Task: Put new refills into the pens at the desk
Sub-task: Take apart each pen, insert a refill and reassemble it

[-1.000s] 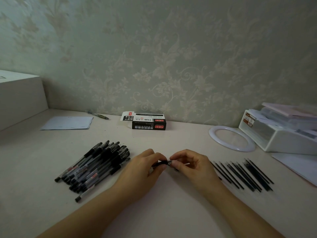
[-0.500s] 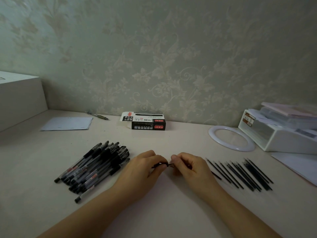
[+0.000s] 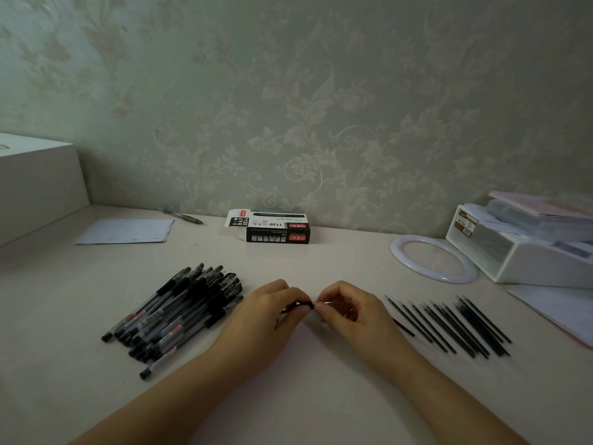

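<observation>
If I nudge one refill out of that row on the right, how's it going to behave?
The refills are thin, straight rods lying flat on the smooth desk, so one would probably roll or skid sideways. It looks very light. They lie close together, some touching, so a nudge would likely disturb the neighbours too.

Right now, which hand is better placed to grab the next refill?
Right. The refills lie in a row just beside the right hand, while the left hand grips the pen and sits nearer the pen pile. The right would first have to free its pinch at the pen's tip.
</observation>
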